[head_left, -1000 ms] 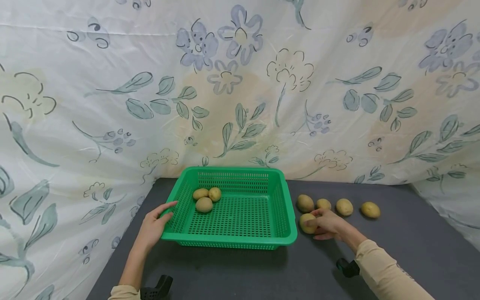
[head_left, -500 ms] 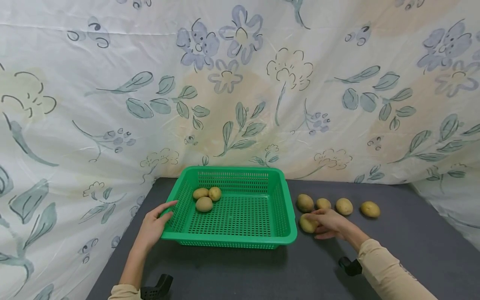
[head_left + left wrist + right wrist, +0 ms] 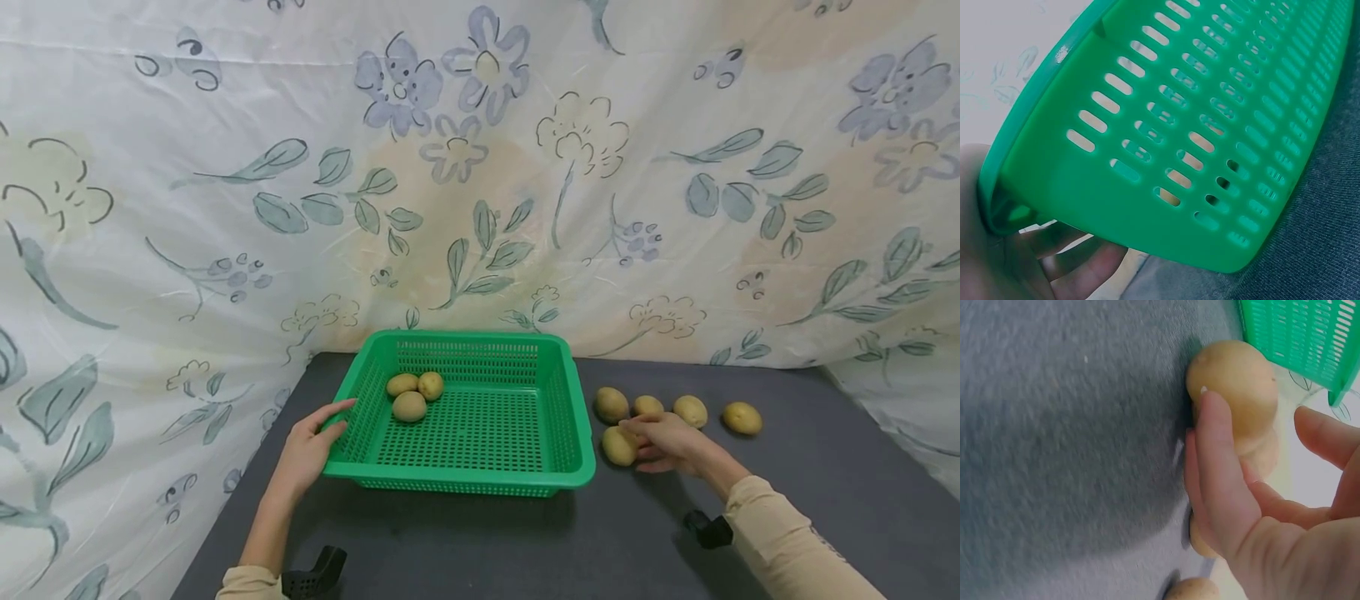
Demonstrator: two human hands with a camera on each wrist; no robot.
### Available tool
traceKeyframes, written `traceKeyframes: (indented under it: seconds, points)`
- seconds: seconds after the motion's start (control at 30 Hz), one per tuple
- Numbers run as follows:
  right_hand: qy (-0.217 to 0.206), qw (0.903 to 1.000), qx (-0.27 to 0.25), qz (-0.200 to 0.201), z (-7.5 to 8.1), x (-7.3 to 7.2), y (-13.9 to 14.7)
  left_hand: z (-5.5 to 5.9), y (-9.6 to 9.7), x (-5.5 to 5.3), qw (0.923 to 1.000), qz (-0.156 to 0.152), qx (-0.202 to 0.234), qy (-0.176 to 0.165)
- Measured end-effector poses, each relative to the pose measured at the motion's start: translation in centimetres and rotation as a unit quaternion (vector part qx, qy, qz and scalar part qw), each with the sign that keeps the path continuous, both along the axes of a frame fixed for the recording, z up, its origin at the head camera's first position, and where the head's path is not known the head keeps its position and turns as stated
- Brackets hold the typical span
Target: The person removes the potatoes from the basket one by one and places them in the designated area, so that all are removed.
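My left hand [image 3: 302,454] grips the left rim of a green perforated plastic basket [image 3: 465,481]. In the left wrist view, fingers [image 3: 1094,265] of that hand curl beneath the basket's rim. Two potatoes at the back and one in front, a potato [image 3: 408,407], form a cluster inside the basket, left of its middle. On the dark tabletop, just right of the basket, lies another potato [image 3: 617,447]. Against its right side is my right hand [image 3: 671,440]. The right wrist view has one finger [image 3: 1213,419] at this potato [image 3: 1241,375], while another digit stands apart from it.
Behind the right hand, a row of potatoes runs rightward: a darker potato [image 3: 611,405], a partly covered potato [image 3: 647,407], a pale potato [image 3: 691,411] and a yellow potato [image 3: 742,418]. A floral curtain [image 3: 480,208] borders the dark table [image 3: 480,546] at the back and left.
My right hand has slid slightly right, its fingers loosening from over the potato to its right edge. The potato stays almost in place. My left hand and the basket have not moved.
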State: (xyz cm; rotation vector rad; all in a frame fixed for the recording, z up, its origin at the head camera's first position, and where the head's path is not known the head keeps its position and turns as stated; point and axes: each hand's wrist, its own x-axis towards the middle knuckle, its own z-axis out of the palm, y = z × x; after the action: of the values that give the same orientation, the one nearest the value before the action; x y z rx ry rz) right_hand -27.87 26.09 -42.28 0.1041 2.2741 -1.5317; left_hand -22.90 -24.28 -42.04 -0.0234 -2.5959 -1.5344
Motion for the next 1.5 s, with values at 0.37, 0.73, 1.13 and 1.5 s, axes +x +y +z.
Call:
traceKeyframes:
  seconds: [0.37,0.73,1.13,1.5]
  points:
    - [-0.007,0.9999,0.006,0.009,0.3,-0.2,1.1,0.0,0.1,0.0,1.0000,0.003,0.000,-0.002]
    - [-0.015,0.9999,0.006,0.005,2.0,-0.3,1.9,0.0,0.1,0.1,1.0000,0.001,0.005,-0.006]
    - [0.000,0.9995,0.030,0.005,4.5,-0.9,2.2,0.1,0.1,0.2,1.0000,0.003,0.001,-0.007]
    - [0.049,0.9968,0.063,-0.002,7.1,-1.6,0.5,0.1,0.1,0.2,1.0000,-0.001,0.003,-0.006]
